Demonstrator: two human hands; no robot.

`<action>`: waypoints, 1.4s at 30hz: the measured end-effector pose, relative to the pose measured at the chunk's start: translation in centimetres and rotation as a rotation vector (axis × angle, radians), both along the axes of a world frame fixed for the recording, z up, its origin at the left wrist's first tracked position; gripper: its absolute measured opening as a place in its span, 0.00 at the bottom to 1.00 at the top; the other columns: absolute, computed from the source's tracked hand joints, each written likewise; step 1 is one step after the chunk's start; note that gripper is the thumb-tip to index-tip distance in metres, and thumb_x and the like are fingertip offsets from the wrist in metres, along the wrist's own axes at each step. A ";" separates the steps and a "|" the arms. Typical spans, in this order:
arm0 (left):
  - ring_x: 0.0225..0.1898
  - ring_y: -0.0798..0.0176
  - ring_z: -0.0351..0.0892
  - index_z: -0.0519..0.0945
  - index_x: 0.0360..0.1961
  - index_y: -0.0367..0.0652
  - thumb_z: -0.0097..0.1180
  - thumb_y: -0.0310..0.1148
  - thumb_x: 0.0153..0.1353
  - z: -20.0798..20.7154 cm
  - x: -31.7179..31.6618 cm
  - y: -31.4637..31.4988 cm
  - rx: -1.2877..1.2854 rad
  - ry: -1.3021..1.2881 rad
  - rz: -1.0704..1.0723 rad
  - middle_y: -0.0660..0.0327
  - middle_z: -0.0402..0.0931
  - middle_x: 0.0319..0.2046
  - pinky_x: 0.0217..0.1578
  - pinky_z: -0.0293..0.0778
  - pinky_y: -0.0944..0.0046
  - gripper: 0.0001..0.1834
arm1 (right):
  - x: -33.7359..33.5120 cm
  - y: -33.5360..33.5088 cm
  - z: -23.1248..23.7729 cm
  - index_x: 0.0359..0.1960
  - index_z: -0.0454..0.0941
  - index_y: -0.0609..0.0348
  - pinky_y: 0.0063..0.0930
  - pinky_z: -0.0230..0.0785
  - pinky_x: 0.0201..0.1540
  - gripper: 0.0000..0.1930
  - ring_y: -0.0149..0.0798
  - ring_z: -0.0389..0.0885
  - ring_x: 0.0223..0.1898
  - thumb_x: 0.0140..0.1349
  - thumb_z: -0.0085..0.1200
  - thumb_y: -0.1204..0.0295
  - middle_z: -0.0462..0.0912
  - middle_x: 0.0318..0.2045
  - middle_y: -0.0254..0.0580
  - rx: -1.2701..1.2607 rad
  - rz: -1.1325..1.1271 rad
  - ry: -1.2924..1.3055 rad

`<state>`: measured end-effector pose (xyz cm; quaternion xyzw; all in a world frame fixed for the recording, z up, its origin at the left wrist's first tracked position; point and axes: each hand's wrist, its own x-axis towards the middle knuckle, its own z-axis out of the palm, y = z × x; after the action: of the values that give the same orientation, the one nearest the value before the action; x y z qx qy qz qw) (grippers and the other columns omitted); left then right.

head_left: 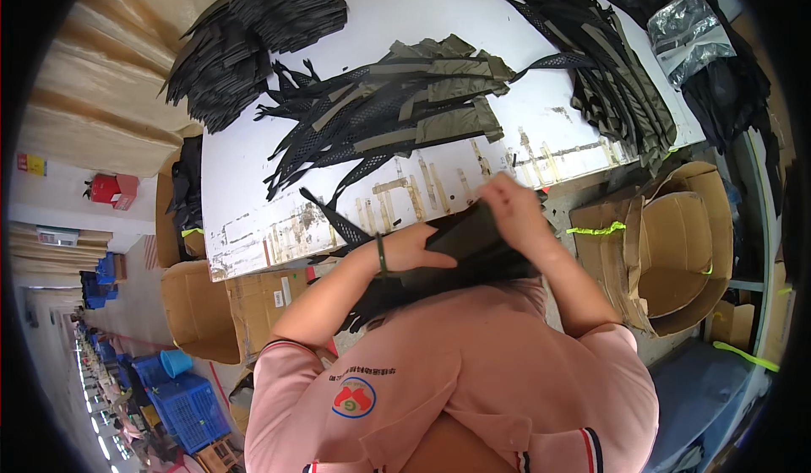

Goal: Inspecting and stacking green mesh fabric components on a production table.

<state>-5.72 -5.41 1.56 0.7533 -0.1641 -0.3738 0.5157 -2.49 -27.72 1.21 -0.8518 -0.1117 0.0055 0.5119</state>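
Observation:
A bundle of dark fabric pieces (477,241), black and olive, lies across my front at the table's near edge. My left hand (414,249), with a green bangle at the wrist, grips the bundle, its thumb on top and its other fingers mostly hidden. Curled at the bundle's upper right edge, my right hand (517,215) pinches the cloth; its fingertips are slightly blurred. Black mesh strips hang out past my left wrist. Beyond my hands, a spread pile of olive and black mesh pieces (405,106) lies on the white table (253,182).
Stacks of black pieces (287,8) stand at the table's far left. More olive and mesh pieces (617,76) lie at the right, beside a clear plastic bag (691,38). Cardboard boxes (198,312) flank the table at left, and another open carton (676,253) stands at right.

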 end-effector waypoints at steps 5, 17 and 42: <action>0.26 0.69 0.77 0.80 0.33 0.34 0.60 0.37 0.61 -1.7 -2.6 5.5 0.174 0.373 0.002 0.67 0.79 0.24 0.31 0.74 0.67 0.13 | 1.2 -5.7 -1.9 0.29 0.73 0.63 0.50 0.67 0.29 0.15 0.61 0.77 0.27 0.63 0.54 0.62 0.77 0.22 0.57 -0.377 -0.143 -0.064; 0.36 0.45 0.81 0.83 0.35 0.38 0.53 0.60 0.58 -6.0 -3.9 3.4 0.741 -0.220 -0.333 0.47 0.81 0.29 0.40 0.75 0.53 0.30 | 13.7 -1.2 -2.6 0.40 0.73 0.58 0.40 0.71 0.43 0.21 0.51 0.79 0.41 0.57 0.60 0.53 0.79 0.39 0.50 -0.466 -0.118 0.024; 0.33 0.50 0.79 0.75 0.32 0.41 0.63 0.34 0.55 -0.8 4.9 -3.7 0.155 -0.587 0.287 0.54 0.79 0.29 0.33 0.73 0.58 0.10 | 1.4 -0.5 -0.8 0.35 0.75 0.58 0.43 0.69 0.32 0.06 0.54 0.77 0.30 0.55 0.56 0.77 0.76 0.28 0.48 -0.140 0.113 -0.425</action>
<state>-0.83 -9.11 0.73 0.8811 -0.1690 -0.0757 0.4352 -1.07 -28.26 0.38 -0.8596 -0.2640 -0.1377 0.4153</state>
